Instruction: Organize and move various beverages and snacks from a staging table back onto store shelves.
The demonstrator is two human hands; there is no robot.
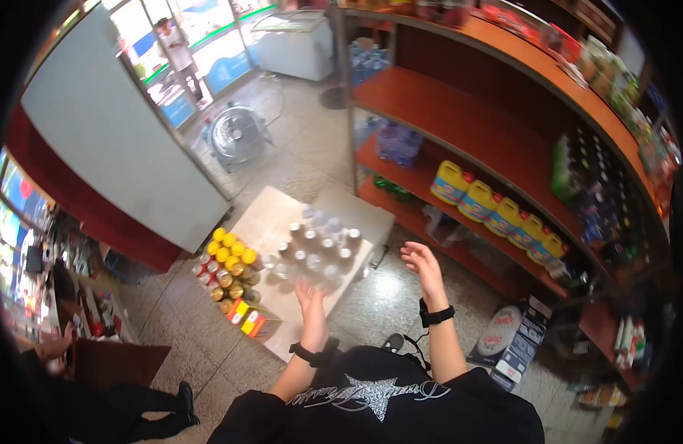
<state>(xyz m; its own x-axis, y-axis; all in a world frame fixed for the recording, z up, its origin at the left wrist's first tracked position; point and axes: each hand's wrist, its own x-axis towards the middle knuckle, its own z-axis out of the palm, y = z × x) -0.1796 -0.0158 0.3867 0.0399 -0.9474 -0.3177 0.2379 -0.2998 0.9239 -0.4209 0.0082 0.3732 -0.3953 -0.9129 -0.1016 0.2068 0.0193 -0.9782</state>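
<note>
My left hand [310, 302] is over the near edge of a pale table [266, 214], fingers spread, close to a group of clear bottles [313, 255] with white caps. Whether its fingertips touch the nearest bottle I cannot tell. Out to the right of the table, my right hand [421, 268] hangs in the air with its fingers apart and nothing in it. Yellow-capped jars [234, 255] and red-and-white-topped containers [206, 272] stand at the table's left side. Beside them, at the near left edge, is a red and yellow box [252, 318].
Shelves [460, 111] on the right hold yellow jugs [478, 201] and bottles. A cardboard carton [504, 337] stands on the floor. A fan [238, 133] and chest freezer [293, 46] are ahead. One person [180, 55] stands near the doorway, another [126, 407] at lower left.
</note>
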